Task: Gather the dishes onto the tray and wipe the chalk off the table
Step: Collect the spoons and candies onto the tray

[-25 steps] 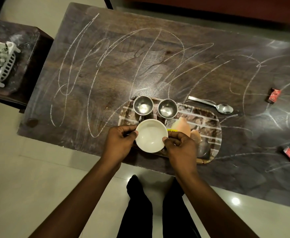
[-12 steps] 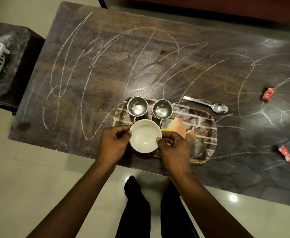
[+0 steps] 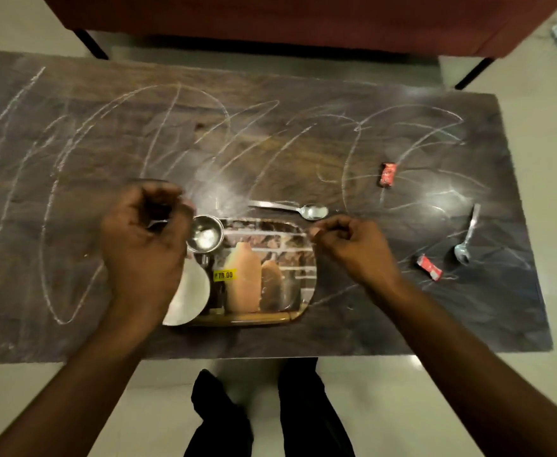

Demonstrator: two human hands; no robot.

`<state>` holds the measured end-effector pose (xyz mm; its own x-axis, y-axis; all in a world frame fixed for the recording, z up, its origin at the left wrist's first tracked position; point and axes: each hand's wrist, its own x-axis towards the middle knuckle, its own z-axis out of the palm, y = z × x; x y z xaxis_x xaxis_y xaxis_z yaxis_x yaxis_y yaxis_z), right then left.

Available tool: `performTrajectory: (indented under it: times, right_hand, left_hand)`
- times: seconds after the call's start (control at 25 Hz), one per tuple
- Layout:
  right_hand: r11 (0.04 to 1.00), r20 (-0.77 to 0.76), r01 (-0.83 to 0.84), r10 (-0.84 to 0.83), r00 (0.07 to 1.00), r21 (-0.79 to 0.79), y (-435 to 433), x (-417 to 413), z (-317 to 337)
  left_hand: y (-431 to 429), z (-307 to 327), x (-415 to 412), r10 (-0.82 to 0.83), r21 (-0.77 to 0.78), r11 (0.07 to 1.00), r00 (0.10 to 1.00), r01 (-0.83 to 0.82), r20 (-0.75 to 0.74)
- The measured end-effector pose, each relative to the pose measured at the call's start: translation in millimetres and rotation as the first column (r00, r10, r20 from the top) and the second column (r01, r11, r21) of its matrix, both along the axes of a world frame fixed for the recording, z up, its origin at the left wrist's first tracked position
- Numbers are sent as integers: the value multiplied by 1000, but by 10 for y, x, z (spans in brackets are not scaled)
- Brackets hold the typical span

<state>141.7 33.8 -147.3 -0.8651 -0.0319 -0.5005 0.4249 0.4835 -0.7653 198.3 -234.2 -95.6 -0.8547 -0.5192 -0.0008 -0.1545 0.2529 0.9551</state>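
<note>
The patterned tray [image 3: 247,319] lies at the table's near edge, with a white bowl [image 3: 190,291] on its left end, partly under my left wrist. A steel cup [image 3: 204,237] stands at the tray's far left corner. My left hand [image 3: 145,239] is curled over the spot left of that cup, round a second steel cup of which only a glint shows. My right hand [image 3: 353,245] hovers over the tray's right edge, fingers loosely curled and holding nothing, just short of a spoon [image 3: 290,207] lying beyond the tray. Chalk scribbles [image 3: 73,153] cover the dark tabletop.
A second spoon [image 3: 466,239] lies near the table's right end. Two red wrappers [image 3: 387,174] [image 3: 428,267] sit on the right half. A red sofa [image 3: 270,14] stands behind the table. My legs are below the near edge.
Both hands have let go of the white bowl, which now rests on the tray. My left hand moved up over the left cup, my right hand out to the tray's right edge.
</note>
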Motion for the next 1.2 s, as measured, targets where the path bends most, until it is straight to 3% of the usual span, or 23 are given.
performTrajectory:
  times: [0.2,0.44,0.92,1.04,1.12,1.2]
  right_hand:
    - [979,-79,178,-170,982,102,1211,-626,-105]
    - [975,-100,163,-149,984,151,1871,-1309,-427]
    - [972,-48,-51,63,997,230,1464,-2097,-786]
    - [990,-14,-51,53,998,132,1409,-2070,-685]
    - [997,23,55,-54,998,-46,1368,-1996,-579]
    - [941,123,229,-204,971,-248,1321,-1867,-447]
  left_hand:
    - [1333,-346,-599,-273,163,956,944,245,183]
    - [2494,-931,-1221,-256,330,937,870,115,422]
    - [3023,-1365,-1871,-213,341,938,880,63,424]
    - [3011,-1320,-1855,-212,362,931,875,45,435]
    - [2930,-1269,-1824,-208,392,920,868,16,451]
    - [2781,-1175,-1785,-200,478,877,874,-42,444]
